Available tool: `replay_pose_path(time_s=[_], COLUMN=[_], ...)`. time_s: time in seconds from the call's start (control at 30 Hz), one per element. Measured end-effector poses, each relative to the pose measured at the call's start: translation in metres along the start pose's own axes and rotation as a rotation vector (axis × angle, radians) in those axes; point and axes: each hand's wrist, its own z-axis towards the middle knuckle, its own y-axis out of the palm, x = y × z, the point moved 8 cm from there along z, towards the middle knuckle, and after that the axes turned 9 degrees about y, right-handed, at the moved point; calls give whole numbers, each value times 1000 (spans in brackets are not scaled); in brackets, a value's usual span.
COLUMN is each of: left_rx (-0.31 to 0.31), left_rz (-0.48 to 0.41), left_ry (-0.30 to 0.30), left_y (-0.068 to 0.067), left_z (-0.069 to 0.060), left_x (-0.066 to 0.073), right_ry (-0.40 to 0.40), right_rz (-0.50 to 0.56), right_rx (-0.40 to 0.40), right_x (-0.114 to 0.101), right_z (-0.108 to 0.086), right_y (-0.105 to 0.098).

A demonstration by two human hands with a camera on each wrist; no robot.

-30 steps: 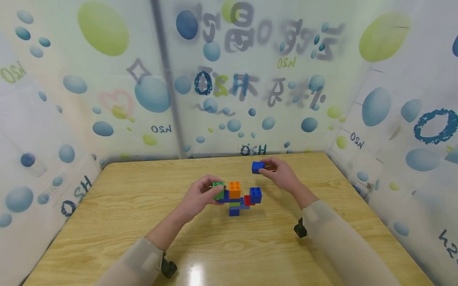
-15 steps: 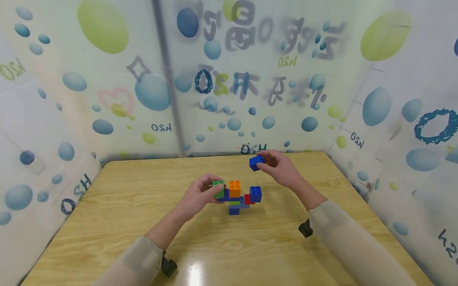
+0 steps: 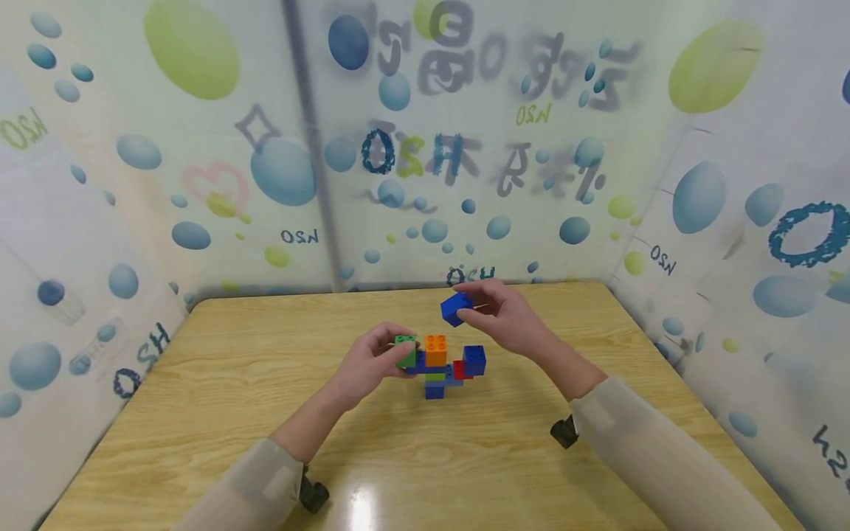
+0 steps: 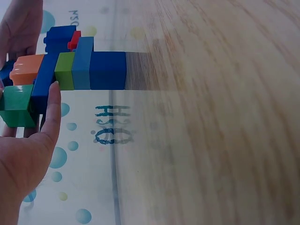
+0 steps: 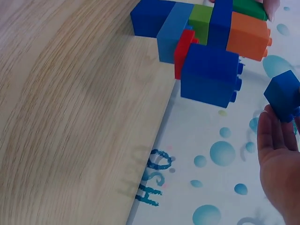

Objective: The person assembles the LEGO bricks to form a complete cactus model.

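Note:
A structure of toy building blocks stands on the table, with an orange block (image 3: 435, 351) on top at its middle. On its right side a dark blue block (image 3: 474, 361) sits over a red block (image 5: 183, 54). My left hand (image 3: 372, 363) grips the left end, thumb and fingers around the green block (image 4: 18, 105) and the long blue block under it. My right hand (image 3: 508, 316) pinches a loose blue block (image 3: 456, 309), tilted, in the air behind and above the orange block. The lowest blue block (image 4: 108, 70) rests on the wood.
The wooden table (image 3: 265, 405) extends around the structure. Patterned curtains (image 3: 425, 147) with dots and lettering stand behind it and at both sides. A small black device (image 3: 313, 495) is at the left cuff, and another black device (image 3: 564, 432) at the right cuff.
My right hand has risen and moved left with the blue block, which has tilted on the way. My left hand and the structure have stayed in place.

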Motion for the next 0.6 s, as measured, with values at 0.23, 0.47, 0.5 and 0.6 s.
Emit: replay_pose_path(time_s=[0.23, 0.47, 0.5, 0.6], left_rx=[-7, -12, -12, -13], left_rz=[-9, -9, -9, -9], left_ry=[15, 27, 28, 28], left_y=[0, 0, 0, 0], left_z=[0, 1, 1, 1], left_x=[-1, 0, 0, 0], right_ry=[-70, -101, -103, -106], right_rz=[-18, -55, -65, -94], right_rx=[-42, -81, -83, -86], right_x=[-14, -18, -19, -19], right_z=[-3, -4, -4, -4], right_y=[13, 24, 25, 28])
